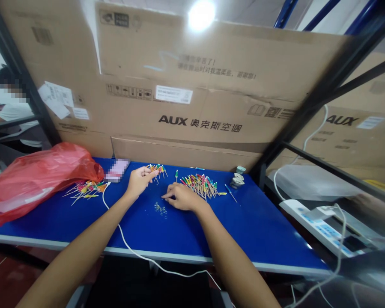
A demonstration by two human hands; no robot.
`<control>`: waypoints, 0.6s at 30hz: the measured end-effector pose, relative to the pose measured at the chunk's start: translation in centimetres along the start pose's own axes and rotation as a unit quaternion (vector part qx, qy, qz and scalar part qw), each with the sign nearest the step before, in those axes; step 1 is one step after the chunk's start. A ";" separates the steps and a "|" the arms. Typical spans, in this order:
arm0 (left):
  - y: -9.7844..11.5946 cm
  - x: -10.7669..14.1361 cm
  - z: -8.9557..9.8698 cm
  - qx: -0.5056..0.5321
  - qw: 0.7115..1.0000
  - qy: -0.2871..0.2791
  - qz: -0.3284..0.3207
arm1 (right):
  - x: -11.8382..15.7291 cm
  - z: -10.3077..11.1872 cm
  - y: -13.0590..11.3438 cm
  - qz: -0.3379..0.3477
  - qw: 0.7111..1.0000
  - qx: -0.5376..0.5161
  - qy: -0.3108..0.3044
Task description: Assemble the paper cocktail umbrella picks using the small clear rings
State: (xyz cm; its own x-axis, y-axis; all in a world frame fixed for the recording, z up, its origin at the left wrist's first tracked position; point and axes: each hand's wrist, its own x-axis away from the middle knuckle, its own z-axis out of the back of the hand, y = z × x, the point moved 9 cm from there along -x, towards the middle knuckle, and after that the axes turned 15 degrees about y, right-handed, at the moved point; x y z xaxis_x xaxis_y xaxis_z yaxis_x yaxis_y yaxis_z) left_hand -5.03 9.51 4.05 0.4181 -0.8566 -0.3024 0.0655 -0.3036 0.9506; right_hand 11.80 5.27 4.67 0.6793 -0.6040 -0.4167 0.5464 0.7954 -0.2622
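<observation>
My left hand [140, 183] is closed in a pinch at a small bunch of wooden picks with coloured paper tops [162, 168], like folded cocktail umbrellas. How many of them it grips is hard to see. To its right, my right hand [182, 197] is low over the table, fingers bent and fingertips together; anything between them is too small to make out. Just below those fingertips lie several small clear rings [160, 208], like tiny rubber bands. One green-topped pick [176, 175] stands out behind the right hand. Beside that hand spreads a large pile of coloured picks [202, 186].
A red plastic bag [41, 177] lies at the left, with loose picks [86, 189] by its mouth. A phone [117, 170] has a white cable [124, 239] crossing the blue table [243, 233]. Small round containers [237, 181] and a thin blue tool [231, 193] are at right. Cardboard [141, 119] walls the back.
</observation>
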 end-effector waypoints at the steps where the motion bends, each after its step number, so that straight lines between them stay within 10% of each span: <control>1: 0.0 0.0 0.0 0.000 1.000 0.000 -0.002 | 0.0 -0.2 -0.1 0.003 1.000 0.017 -0.005; 11: 0.5 -0.1 -0.4 0.023 0.999 0.014 -0.035 | -1.0 -0.6 -1.5 0.017 0.996 0.063 0.066; 18: 0.5 0.9 -1.5 0.024 0.998 -0.052 -0.019 | -0.9 3.8 1.2 -0.069 0.969 -0.079 0.224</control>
State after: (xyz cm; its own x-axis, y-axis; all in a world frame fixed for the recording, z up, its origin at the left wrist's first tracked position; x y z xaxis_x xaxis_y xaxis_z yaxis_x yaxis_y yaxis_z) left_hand -3.24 9.24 4.36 0.3203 -0.8821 -0.3455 0.0343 -0.3536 0.9348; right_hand 13.70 6.58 8.09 0.3042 -0.6510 -0.6955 0.5111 0.7276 -0.4576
